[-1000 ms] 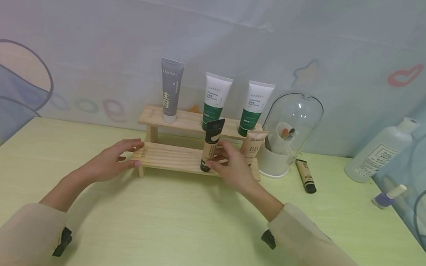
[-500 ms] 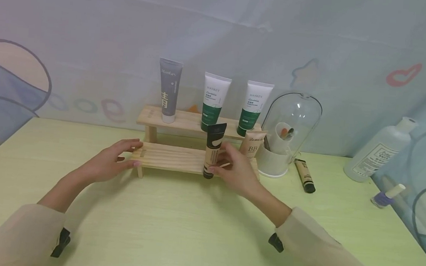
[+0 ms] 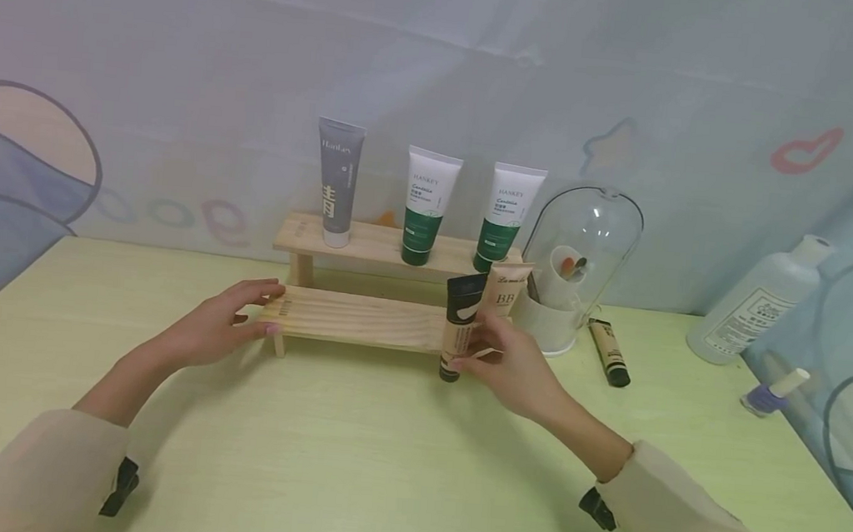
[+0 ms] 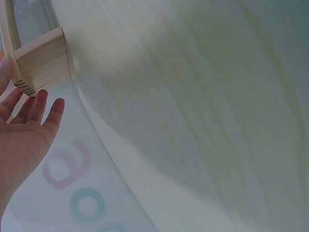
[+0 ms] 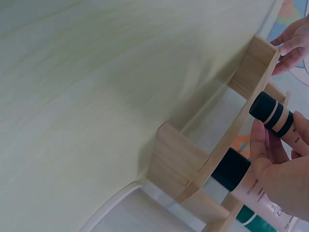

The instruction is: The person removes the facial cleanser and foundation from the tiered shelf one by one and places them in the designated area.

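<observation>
In the head view my right hand (image 3: 519, 369) pinches a small black-and-beige cosmetic tube (image 3: 458, 335), nearly upright with its black cap down. The tube is in front of the lower board of a two-step wooden display rack (image 3: 362, 318); its cap reaches below the board's front edge. In the right wrist view the tube's capped end (image 5: 268, 110) sticks out past the fingertips. My left hand (image 3: 215, 324) holds the left end of the lower board, thumb at the front corner and fingers at the back. A beige BB cream tube (image 3: 506, 289) stands behind my right hand.
A grey tube (image 3: 339, 180) and two white-and-green tubes (image 3: 428, 208) stand on the upper step. To the right are a clear dome (image 3: 609, 239) over a white cup, a lying beige tube (image 3: 609, 352), a white bottle (image 3: 758, 305) and a purple nail polish bottle (image 3: 769, 397).
My right hand has carried the black-and-beige tube rightward and towards me, from over the lower board to its front edge. My left hand stays at the rack's end.
</observation>
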`<state>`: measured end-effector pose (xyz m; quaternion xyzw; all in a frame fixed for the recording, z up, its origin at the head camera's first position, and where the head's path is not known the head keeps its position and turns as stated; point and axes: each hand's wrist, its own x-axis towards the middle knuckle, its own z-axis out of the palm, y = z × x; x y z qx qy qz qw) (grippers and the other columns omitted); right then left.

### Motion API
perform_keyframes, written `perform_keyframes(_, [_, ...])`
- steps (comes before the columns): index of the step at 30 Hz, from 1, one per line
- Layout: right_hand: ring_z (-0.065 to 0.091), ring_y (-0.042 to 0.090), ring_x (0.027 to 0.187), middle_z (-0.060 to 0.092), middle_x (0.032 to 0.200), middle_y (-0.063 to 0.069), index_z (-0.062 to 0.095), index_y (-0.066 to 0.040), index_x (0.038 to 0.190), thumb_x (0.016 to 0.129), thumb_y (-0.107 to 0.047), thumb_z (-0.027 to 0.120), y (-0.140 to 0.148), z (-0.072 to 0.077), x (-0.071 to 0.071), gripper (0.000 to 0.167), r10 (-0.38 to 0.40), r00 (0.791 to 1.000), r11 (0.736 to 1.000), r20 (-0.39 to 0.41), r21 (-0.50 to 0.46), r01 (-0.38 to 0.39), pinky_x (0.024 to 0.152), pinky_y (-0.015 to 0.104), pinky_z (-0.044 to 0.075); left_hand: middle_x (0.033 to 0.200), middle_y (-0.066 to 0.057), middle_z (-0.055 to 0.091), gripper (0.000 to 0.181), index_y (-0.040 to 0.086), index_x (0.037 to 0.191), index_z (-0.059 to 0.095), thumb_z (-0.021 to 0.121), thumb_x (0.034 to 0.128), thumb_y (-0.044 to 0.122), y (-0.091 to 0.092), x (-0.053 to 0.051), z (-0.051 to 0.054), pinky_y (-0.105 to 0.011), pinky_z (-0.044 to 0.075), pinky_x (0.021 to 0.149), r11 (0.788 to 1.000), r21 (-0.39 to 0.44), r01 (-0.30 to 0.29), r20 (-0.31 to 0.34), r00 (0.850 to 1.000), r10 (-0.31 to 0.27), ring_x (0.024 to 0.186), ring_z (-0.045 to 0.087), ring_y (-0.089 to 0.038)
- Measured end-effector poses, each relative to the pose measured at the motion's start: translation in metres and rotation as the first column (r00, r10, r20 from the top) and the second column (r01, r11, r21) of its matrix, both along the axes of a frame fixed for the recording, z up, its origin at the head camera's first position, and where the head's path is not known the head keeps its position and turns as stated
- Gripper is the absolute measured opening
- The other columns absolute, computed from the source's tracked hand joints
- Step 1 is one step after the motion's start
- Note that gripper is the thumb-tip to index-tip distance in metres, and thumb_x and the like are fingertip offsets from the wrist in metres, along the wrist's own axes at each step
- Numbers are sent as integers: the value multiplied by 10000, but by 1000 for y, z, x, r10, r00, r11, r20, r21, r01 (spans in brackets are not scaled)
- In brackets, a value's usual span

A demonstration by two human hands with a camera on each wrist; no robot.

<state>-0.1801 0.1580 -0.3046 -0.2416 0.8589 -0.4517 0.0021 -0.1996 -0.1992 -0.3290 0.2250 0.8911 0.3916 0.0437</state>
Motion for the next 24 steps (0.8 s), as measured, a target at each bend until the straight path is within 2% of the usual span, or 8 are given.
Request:
perform_keyframes(9, [597,237,904,595,1081,127,470,-78,1258,776,8,700,32,-5,6,541,-42,999,999,26,13,41,736,337,521,1391,-262,284,585,-83,1379,267,543,932,174,0,0,1,-591,294,981,1000,5,5,-3,1000,-5,1243,296,-431])
perform_keyframes(15, [597,240,910,609,1045,134,471,-55,1206,796,-30,693,56,-8,9,467,-94,995,994,29,57,92,715,315,510,1396,-259,277,582,-77,1378,275,543,933,185,0,-1,0,-587,294,984,1000,7,6,-2,1000,-6,1245,294,-428])
perform_keyframes(20, [593,263,922,565,1092,158,454,-41,1224,803,-34,687,83,-8,11,481,-141,990,989,30,53,139,716,281,514,1400,-247,281,581,-67,1380,282,542,934,200,0,0,0,-576,291,993,1000,8,-2,4,1000,2,1251,292,-418])
perform_keyframes(24, [596,229,912,574,1080,172,427,-25,1242,816,-59,681,107,-6,13,497,-186,982,981,33,70,183,711,261,515,1391,-254,290,585,-75,1378,276,545,932,191,0,0,0,-580,297,987,1000,7,-2,1,1000,2,1244,298,-423])
